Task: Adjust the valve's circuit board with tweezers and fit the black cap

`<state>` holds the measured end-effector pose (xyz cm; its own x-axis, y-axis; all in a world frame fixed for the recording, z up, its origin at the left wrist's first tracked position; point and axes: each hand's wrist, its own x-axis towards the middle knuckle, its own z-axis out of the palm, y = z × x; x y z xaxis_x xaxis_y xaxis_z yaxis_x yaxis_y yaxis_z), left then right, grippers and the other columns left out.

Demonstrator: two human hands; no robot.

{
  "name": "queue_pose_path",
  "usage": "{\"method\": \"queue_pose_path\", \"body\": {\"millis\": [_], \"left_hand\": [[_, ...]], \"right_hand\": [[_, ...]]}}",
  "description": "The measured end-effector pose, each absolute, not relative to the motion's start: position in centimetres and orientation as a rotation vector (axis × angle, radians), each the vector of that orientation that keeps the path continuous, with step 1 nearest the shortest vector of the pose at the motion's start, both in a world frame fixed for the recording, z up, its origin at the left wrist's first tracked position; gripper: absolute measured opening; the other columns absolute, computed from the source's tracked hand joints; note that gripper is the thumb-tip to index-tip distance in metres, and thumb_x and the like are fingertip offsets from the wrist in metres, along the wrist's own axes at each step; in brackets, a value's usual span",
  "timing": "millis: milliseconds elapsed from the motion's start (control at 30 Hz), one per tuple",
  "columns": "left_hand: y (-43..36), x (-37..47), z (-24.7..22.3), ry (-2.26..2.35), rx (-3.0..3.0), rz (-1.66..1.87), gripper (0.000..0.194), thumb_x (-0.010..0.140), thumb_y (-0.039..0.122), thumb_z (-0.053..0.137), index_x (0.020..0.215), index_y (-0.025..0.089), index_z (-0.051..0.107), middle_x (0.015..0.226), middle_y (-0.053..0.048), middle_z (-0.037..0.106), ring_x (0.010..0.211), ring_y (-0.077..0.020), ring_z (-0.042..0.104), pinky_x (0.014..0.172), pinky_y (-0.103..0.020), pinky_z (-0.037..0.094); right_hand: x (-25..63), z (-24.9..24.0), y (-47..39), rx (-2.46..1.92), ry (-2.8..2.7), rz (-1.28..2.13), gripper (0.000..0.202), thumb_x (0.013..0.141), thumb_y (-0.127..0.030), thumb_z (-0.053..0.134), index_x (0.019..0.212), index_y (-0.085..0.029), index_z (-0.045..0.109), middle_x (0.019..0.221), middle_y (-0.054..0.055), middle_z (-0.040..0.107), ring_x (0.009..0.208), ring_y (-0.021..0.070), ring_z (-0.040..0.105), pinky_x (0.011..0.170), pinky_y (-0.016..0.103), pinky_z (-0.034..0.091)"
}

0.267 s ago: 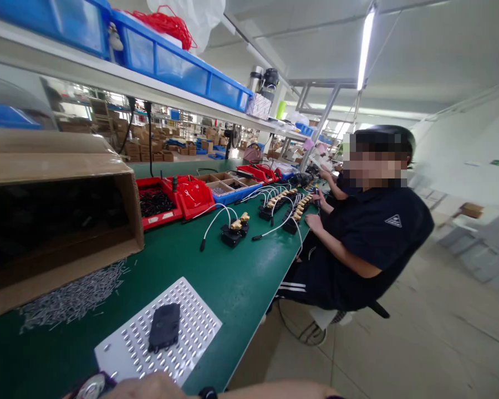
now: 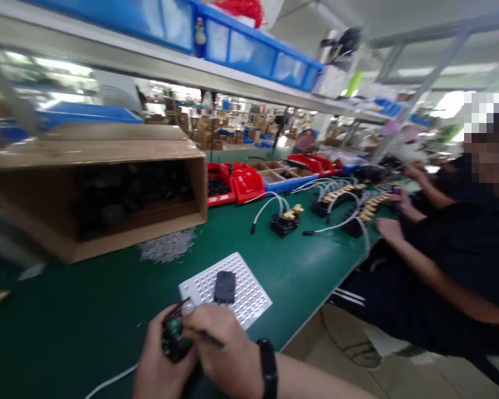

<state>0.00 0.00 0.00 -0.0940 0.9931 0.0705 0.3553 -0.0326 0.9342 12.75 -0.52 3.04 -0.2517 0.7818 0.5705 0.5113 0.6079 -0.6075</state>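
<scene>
A left hand [image 2: 156, 354] is cupping an open black case [image 2: 168, 344], thumb and fingers wrapping its sides, above a green worktop [image 2: 108, 310]. The case is sitting inside that grip, directly against the fingertips of the right hand [image 2: 228, 349], which is closing narrowly around a thin dark stick [image 2: 213, 339]; blur is hiding the stick's tip. A green circuit board [image 2: 176, 326] is showing inside the case, between the two hands. A black wristband [image 2: 268, 368] is circling the right wrist, and a white cord [image 2: 110, 382] is trailing out beside the left hand.

Just beyond the fingers, a silver plate [image 2: 251, 302] with rows of raised bumps is lying on the worktop, bearing a flat black cover [image 2: 224, 286]. Farther out, a heap of small grey pins [image 2: 168, 245] is spreading before a cardboard box [image 2: 137, 244], which is lying with its open side facing the worker and holding dark parts. Red bins [image 2: 248, 183] and a blue tray [image 2: 270, 188] are standing beside it. To the right, a black unit with gold fittings [image 2: 285, 224] is resting near a co-worker's hand [image 2: 391, 230].
</scene>
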Motion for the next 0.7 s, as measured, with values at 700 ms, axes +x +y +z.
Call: {"method": "queue_pose_path", "body": {"millis": [700], "left_hand": [[-1.7,-1.7,-1.2,1.321,2.022,1.258,0.028,0.082,0.022,0.058,0.107,0.025,0.044,0.131,-0.012,0.036,0.122,-0.0281,0.041,0.096,-0.048,0.04]], "right_hand": [[13.8,3.7,1.4,-1.038,-1.062,1.267,0.022,0.083,-0.04,0.059,0.085,-0.019,0.052,0.069,0.004,0.068,0.052,0.0146,0.063,0.05,0.026,0.052]]}}
